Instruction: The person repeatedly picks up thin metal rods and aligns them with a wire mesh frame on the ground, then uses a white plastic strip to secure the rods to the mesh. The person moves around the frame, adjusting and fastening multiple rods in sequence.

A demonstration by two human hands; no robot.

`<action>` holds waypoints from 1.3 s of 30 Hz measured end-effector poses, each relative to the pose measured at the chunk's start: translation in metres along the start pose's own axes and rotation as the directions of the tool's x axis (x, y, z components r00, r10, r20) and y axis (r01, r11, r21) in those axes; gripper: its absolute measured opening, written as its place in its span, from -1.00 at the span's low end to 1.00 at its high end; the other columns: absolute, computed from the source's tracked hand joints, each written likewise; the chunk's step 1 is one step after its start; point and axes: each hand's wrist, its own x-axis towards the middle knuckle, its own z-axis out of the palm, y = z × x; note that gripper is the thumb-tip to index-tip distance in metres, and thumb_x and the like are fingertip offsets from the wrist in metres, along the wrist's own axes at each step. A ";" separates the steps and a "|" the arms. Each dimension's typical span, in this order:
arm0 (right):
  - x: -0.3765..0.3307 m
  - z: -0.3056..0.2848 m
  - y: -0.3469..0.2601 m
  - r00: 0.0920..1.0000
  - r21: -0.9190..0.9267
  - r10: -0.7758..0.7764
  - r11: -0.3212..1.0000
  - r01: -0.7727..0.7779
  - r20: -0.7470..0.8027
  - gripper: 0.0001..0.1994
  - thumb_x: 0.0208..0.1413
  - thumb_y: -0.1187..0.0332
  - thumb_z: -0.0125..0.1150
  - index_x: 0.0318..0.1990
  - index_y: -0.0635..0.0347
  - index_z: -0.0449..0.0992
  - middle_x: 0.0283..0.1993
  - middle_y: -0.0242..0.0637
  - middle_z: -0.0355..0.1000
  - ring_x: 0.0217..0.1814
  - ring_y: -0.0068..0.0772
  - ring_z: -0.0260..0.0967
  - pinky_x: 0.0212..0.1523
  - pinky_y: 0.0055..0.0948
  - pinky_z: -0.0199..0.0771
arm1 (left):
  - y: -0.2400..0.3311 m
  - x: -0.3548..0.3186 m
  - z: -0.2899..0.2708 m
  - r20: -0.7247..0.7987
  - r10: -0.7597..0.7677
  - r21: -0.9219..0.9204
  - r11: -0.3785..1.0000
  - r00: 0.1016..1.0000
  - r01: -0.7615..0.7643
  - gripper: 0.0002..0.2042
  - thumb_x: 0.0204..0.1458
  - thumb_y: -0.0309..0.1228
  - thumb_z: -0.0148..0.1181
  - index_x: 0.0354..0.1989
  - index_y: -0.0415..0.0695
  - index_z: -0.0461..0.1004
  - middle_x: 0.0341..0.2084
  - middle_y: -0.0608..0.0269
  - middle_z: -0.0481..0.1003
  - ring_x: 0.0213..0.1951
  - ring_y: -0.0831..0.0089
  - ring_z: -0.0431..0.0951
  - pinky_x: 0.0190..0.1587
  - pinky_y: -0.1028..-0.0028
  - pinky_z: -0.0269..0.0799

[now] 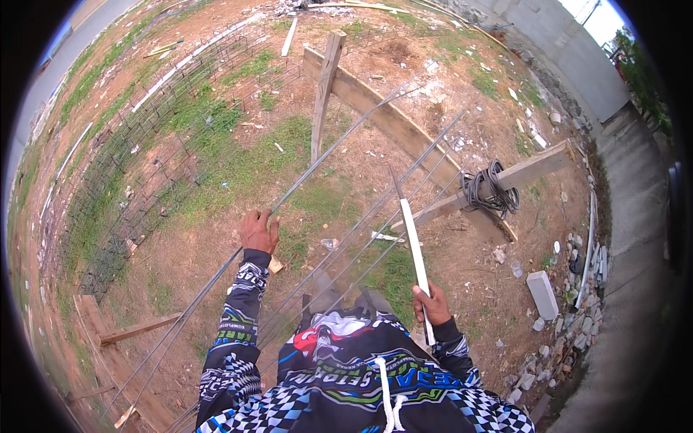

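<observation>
Long grey steel rods (pixel 322 160) run diagonally from the lower left up to a wooden support. My left hand (pixel 258 232) is closed over the leftmost rods, its fingers curled on them and the palm side hidden. In my right hand (pixel 432 306) is a long, slim white strip (pixel 415 242), gripped near its lower end. The strip tilts up and away over the other rods and ends in a narrow dark tip. Whether the tip touches a rod I cannot tell.
A wooden plank support (pixel 393 119) carries the rods' far ends, with a post (pixel 327 94) and a beam (pixel 534 166) wound with dark wire (pixel 491 189). Wired steel cages (pixel 137 155) lie left. Another wooden frame (pixel 108 346) stands lower left; a pale block (pixel 542 294) and rubble lie right.
</observation>
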 end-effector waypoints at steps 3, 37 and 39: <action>0.040 -0.014 -0.050 0.999 -0.026 0.035 0.999 -0.035 0.020 -0.74 0.20 0.20 0.15 -0.27 0.21 0.31 -0.67 -0.41 0.24 -0.81 -0.57 0.18 -0.79 -0.57 0.17 | 0.007 0.029 0.017 0.315 -0.272 -0.095 0.944 0.909 0.315 -0.68 0.09 -0.13 0.11 -0.29 -0.17 0.54 -0.51 -0.01 0.49 -0.40 -0.05 0.49 -0.30 0.09 0.36; 0.202 -0.181 -0.328 0.773 -0.504 0.596 0.747 -0.434 0.217 -0.65 0.30 0.13 -0.09 -0.16 0.32 0.36 -0.70 -0.40 0.17 -0.85 -0.55 0.09 -0.83 -0.54 0.10 | 0.052 -0.049 0.027 0.265 -0.317 -0.063 0.937 0.911 0.344 -0.85 0.07 -0.36 0.20 -0.47 -0.15 0.50 -0.61 0.09 0.47 -0.58 0.09 0.46 -0.52 0.27 0.31; 0.198 -0.171 -0.333 0.789 -0.523 0.584 0.741 -0.422 0.191 -0.65 0.30 0.13 -0.09 -0.16 0.33 0.35 -0.71 -0.40 0.16 -0.86 -0.54 0.08 -0.84 -0.54 0.10 | 0.052 -0.054 0.031 0.250 -0.335 -0.076 0.929 0.909 0.363 -0.86 0.07 -0.37 0.20 -0.47 -0.15 0.50 -0.60 0.09 0.47 -0.55 0.07 0.48 -0.51 0.27 0.33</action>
